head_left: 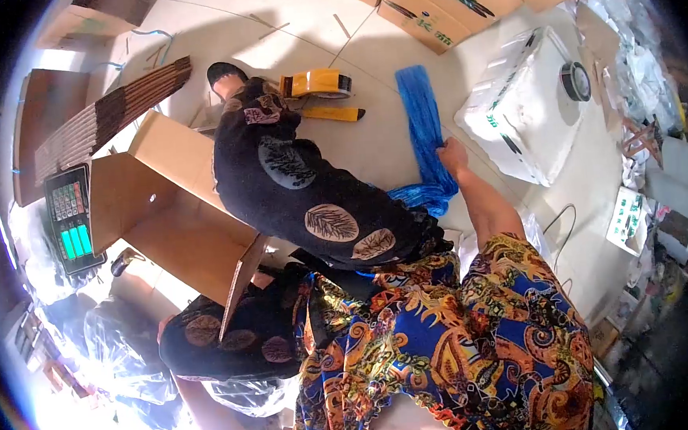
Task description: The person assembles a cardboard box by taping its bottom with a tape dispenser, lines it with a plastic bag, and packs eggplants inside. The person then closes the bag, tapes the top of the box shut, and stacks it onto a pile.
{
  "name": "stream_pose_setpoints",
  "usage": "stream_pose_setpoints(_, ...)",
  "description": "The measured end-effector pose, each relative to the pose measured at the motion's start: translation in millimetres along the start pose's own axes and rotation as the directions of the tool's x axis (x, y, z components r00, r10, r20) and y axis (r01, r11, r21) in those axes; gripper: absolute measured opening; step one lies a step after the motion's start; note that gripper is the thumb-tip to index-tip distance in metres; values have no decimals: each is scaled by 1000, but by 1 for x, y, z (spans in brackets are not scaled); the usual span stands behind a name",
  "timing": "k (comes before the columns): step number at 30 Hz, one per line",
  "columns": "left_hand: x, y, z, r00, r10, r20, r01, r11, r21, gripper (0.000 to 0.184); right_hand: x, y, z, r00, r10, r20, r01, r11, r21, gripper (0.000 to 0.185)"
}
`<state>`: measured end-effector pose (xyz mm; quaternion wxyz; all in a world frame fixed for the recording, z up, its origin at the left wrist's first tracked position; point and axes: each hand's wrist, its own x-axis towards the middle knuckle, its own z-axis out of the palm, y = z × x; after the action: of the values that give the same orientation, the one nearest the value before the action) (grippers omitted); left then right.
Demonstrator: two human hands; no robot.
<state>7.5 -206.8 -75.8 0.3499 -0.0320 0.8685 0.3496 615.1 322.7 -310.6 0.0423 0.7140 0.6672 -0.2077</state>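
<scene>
My right hand [452, 155] is closed on the edge of a long bundle of blue plastic twine [423, 115], which lies on the floor and folds toward my leg. My left forearm [214, 416] reaches along the lower left, past my bent knee. Its hand is mostly hidden by the knee and the glare, so its fingers do not show. An open cardboard box [176, 233] stands tilted between my legs, its flaps spread. Beyond my leg lie a yellow tape dispenser [316, 84] and a yellow utility knife [332, 114].
A white box [515, 106] with green print stands at the right, with a round black ring [576, 82] on it. At the left are a digital scale display [72, 220] and stacked flat cardboard [113, 115]. Printed cartons [434, 8] line the back. Clear plastic bags [124, 347] lie lower left.
</scene>
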Motion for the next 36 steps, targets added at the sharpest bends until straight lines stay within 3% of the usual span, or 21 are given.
stream_pose_setpoints(2, -1, 9, -7, 999, 33, -15, -33, 999, 9, 28, 5, 5, -1, 995, -72, 71, 77, 995, -67, 28)
stream_pose_setpoints(5, -2, 31, -17, 991, 129, -46, -128, 992, 9, 28, 2, -3, -34, 979, -203, 15, 203, 977, -68, 26)
stream_pose_setpoints(8, -23, 99, -10, 956, 251, -152, -248, 968, 37, 29, 1, -10, -78, 952, -297, -70, 287, 950, -125, 23)
stream_pose_setpoints(11, -61, 192, 36, 862, 457, -219, -418, 885, 203, 33, -14, -37, -129, 938, -343, -46, 346, 936, 67, 22)
stream_pose_setpoints(13, -95, 239, 79, 729, 650, -215, -615, 759, 214, 34, -11, -44, -138, 973, -229, 18, 189, 843, 503, 17)
stream_pose_setpoints(15, -142, 282, 131, 708, 702, -74, -690, 710, 139, 35, -5, -51, -145, 969, -157, 189, -92, 479, 873, 14)
stream_pose_setpoints(16, -155, 290, 154, 686, 725, 62, -727, 685, 34, 36, -18, -71, -164, 943, -195, 271, -236, 184, 954, 11)
stream_pose_setpoints(18, -190, 306, 203, 620, 730, 288, -736, 668, -108, 41, -29, -95, -183, 911, -273, 308, -307, 46, 951, 9)
stream_pose_setpoints(19, -184, 303, 231, 384, 777, 498, -626, 616, -478, 44, -35, -109, -194, 894, -315, 319, -343, -20, 939, 10)
stream_pose_setpoints(20, -190, 303, 258, 398, 693, 601, -516, 711, -478, 54, -50, -131, -211, 898, -331, 292, -327, -53, 944, 13)
stream_pose_setpoints(21, -194, 302, 284, 382, 649, 658, -540, 734, -411, 64, -60, -144, -223, 899, -369, 237, -290, -92, 953, 14)
stream_pose_setpoints(23, -198, 290, 338, 322, 732, 601, -594, 650, -474, 66, -80, -164, -243, 887, -444, 131, -226, -168, 960, 16)
stream_pose_setpoints(26, -192, 281, 397, 113, 749, 653, -730, 509, -457, 68, -124, -202, -280, 827, -562, 25, -169, -205, 964, 23)
stream_pose_setpoints(27, -195, 285, 401, 29, 681, 732, -706, 532, -467, 64, -134, -216, -291, 814, -581, -9, -147, -220, 964, 25)
stream_pose_setpoints(29, -192, 286, 400, -56, 653, 755, -768, 456, -451, 50, -136, -233, -307, 668, -709, -224, -55, -348, 936, 56)
stream_pose_setpoints(30, -195, 289, 382, 16, 748, 664, -757, 443, -480, 36, -137, -248, -322, 713, -655, -250, 76, -281, 957, 57)
stream_pose_setpoints(31, -193, 291, 362, 125, 745, 656, -714, 526, -462, 32, -136, -260, -335, 750, -595, -289, 206, -206, 957, 58)
stream_pose_setpoints(33, -172, 306, 298, 133, 683, 719, -806, 496, -322, 29, -113, -273, -351, 447, -825, -346, 31, -373, 928, 53)
stream_pose_setpoints(34, -170, 314, 260, 204, 698, 687, -865, 456, -206, 28, -105, -281, -358, 269, -881, -389, -75, -422, 903, 51)
stream_pose_setpoints(35, -166, 315, 225, 268, 714, 647, -904, 418, -87, 28, -112, -298, -363, 396, -817, -419, 121, -406, 906, 50)
stream_pose_setpoints(36, -149, 307, 200, 299, 747, 594, -870, 469, -153, 28, -126, -319, -366, 505, -728, -464, 307, -350, 885, 50)
